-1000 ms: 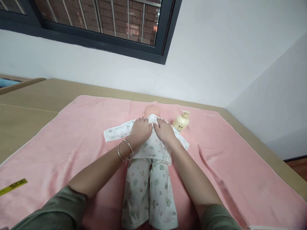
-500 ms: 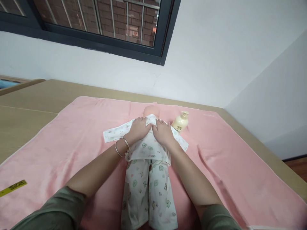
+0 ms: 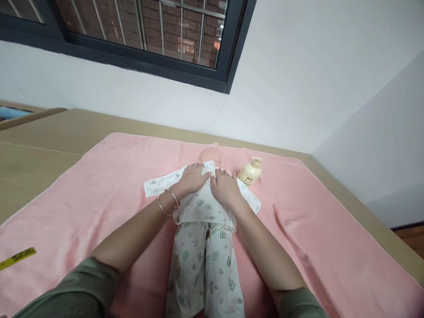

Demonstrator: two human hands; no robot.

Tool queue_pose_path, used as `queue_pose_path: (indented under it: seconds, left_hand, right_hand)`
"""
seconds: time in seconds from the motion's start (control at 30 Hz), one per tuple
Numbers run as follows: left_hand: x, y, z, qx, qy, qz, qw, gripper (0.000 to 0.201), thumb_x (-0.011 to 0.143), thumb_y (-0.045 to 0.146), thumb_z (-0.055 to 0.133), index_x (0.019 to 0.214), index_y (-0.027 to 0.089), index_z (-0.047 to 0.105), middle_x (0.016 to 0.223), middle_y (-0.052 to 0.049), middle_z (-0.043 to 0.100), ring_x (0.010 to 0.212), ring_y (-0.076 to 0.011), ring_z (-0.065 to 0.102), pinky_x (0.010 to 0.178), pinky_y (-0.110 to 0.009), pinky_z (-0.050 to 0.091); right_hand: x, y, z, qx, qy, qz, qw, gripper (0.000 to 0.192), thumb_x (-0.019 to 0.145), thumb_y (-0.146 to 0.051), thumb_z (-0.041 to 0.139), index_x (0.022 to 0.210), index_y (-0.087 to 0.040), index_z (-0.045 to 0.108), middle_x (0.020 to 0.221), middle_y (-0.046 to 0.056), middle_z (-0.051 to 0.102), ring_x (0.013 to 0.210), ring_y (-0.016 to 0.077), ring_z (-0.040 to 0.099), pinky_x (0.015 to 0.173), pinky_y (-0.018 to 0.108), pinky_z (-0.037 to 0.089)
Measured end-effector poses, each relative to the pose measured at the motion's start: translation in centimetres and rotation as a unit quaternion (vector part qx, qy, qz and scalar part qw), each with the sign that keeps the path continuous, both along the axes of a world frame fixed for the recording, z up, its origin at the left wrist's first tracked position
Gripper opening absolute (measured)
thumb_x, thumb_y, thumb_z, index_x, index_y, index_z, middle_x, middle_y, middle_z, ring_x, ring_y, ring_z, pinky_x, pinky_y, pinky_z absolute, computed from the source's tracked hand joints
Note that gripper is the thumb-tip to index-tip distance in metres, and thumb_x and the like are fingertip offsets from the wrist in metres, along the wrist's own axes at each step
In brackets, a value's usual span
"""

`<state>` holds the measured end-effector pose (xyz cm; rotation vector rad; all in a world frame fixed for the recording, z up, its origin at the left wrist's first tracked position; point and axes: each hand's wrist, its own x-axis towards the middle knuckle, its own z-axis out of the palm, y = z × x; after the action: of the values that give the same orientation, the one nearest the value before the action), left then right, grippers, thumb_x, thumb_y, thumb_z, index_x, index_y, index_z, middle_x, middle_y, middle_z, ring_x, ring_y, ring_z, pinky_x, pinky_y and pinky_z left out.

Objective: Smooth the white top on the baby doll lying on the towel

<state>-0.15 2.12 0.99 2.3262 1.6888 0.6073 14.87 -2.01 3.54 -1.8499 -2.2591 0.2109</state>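
Note:
A doll [image 3: 211,155] lies face down or face up, I cannot tell which, its head pointing away from me. It wears a white printed top [image 3: 202,205] and matching trousers [image 3: 188,265]. My left hand [image 3: 194,179], with bangles at the wrist, rests flat on the upper left of the top. On the upper right of it lies my right hand [image 3: 227,187], fingers stretched toward the shoulder. Both thumbs point inward near the collar. The sleeves spread out to either side. Just beyond my right hand stands a cream pump bottle [image 3: 251,171].
A pink cloth [image 3: 115,176] with folds covers much of the wooden surface [image 3: 39,145]. A yellow strip with dark print [image 3: 18,258] lies at the left. Behind are a white wall [image 3: 281,88] and a dark-framed barred window [image 3: 149,62].
The view has shifted slightly. My right thumb has moved a little away from the left one; otherwise both hands stay on the doll's top.

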Motion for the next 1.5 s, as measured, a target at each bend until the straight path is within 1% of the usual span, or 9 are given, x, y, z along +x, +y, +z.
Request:
queue_pose_path:
  seconds: [0.23,0.33,0.57,0.67,0.8,0.9,1.13,1.3,1.5]
  left_hand:
    - [1.3,-2.4,0.3,0.034,0.055,0.009,0.998,0.046,0.101,0.039,0.036,0.123,0.006,0.060,0.127,-0.024,0.065,0.123,-0.0354,0.058,0.106,-0.048,0.042]
    - [1.7,-3.4,0.3,0.060,0.066,0.024,0.996,0.046,0.102,0.037,0.037,0.127,0.005,0.057,0.132,-0.026,0.062,0.128,-0.0365,0.055,0.107,-0.050,0.041]
    - [0.2,-1.0,0.4,0.014,0.025,-0.007,1.000,0.037,0.101,0.035,0.037,0.117,0.013,0.062,0.119,-0.017,0.070,0.115,-0.0288,0.064,0.103,-0.041,0.046]
    - [0.5,-1.1,0.5,0.011,0.035,0.005,0.999,0.040,0.102,0.036,0.036,0.119,0.010,0.061,0.122,-0.019,0.069,0.118,-0.0307,0.063,0.104,-0.044,0.045]
    - [2.2,-3.4,0.3,0.057,0.071,0.051,0.995,0.048,0.101,0.033,0.037,0.134,0.002,0.053,0.138,-0.027,0.059,0.133,-0.0371,0.052,0.111,-0.051,0.038]
    - [2.9,-4.6,0.1,0.079,0.083,0.051,0.992,0.053,0.101,0.031,0.038,0.142,-0.001,0.047,0.146,-0.030,0.052,0.139,-0.0395,0.046,0.113,-0.053,0.036]
    - [0.6,-1.5,0.0,0.048,0.058,-0.013,0.997,0.037,0.100,0.027,0.035,0.118,0.011,0.063,0.123,-0.019,0.068,0.120,-0.0307,0.060,0.106,-0.045,0.042]
    - [0.5,-0.6,-0.3,0.034,0.037,0.016,0.999,0.037,0.100,0.031,0.035,0.116,0.011,0.062,0.118,-0.018,0.070,0.114,-0.0309,0.062,0.102,-0.044,0.044]
    - [1.2,-1.5,-0.3,0.047,0.025,0.041,0.998,0.039,0.100,0.035,0.038,0.119,0.011,0.060,0.123,-0.020,0.067,0.118,-0.0315,0.059,0.105,-0.045,0.040]
  right_hand:
    - [1.8,2.2,-0.9,-0.025,0.075,0.006,0.997,0.056,0.105,-0.041,0.029,0.153,-0.016,0.043,0.163,0.013,0.037,0.152,0.0303,0.031,0.124,0.062,0.010]
    - [2.1,2.6,-1.2,-0.015,0.079,0.000,0.997,0.057,0.105,-0.045,0.029,0.153,-0.016,0.042,0.161,0.014,0.041,0.152,0.0297,0.033,0.124,0.062,0.008]
    - [0.3,0.3,0.0,0.011,0.008,0.014,1.000,0.051,0.104,-0.033,0.032,0.145,-0.010,0.050,0.155,0.017,0.049,0.147,0.0342,0.040,0.122,0.059,0.017]
    - [0.4,0.3,0.0,0.007,0.017,0.019,1.000,0.050,0.103,-0.031,0.031,0.145,-0.012,0.052,0.154,0.017,0.050,0.146,0.0333,0.041,0.122,0.058,0.016]
    - [1.7,2.1,-0.7,-0.032,0.083,0.005,0.996,0.055,0.105,-0.039,0.029,0.153,-0.015,0.043,0.164,0.014,0.036,0.154,0.0299,0.028,0.124,0.057,0.013]
    - [2.5,3.1,-1.1,-0.062,0.105,-0.011,0.993,0.061,0.105,-0.045,0.027,0.157,-0.013,0.036,0.167,0.015,0.029,0.157,0.0284,0.020,0.125,0.057,0.010]
    - [0.0,0.3,-0.2,0.011,-0.004,-0.002,1.000,0.054,0.104,-0.032,0.027,0.150,-0.008,0.045,0.157,0.019,0.045,0.148,0.0330,0.038,0.123,0.055,0.018]
    - [-0.7,-0.7,0.3,0.040,-0.030,0.011,0.999,0.048,0.103,-0.027,0.028,0.135,-0.008,0.059,0.143,0.021,0.060,0.137,0.0333,0.050,0.121,0.053,0.020]
    - [0.6,1.6,-1.2,0.004,0.037,-0.025,0.999,0.059,0.106,-0.040,0.025,0.154,-0.009,0.040,0.162,0.018,0.037,0.153,0.0282,0.029,0.124,0.048,0.017]
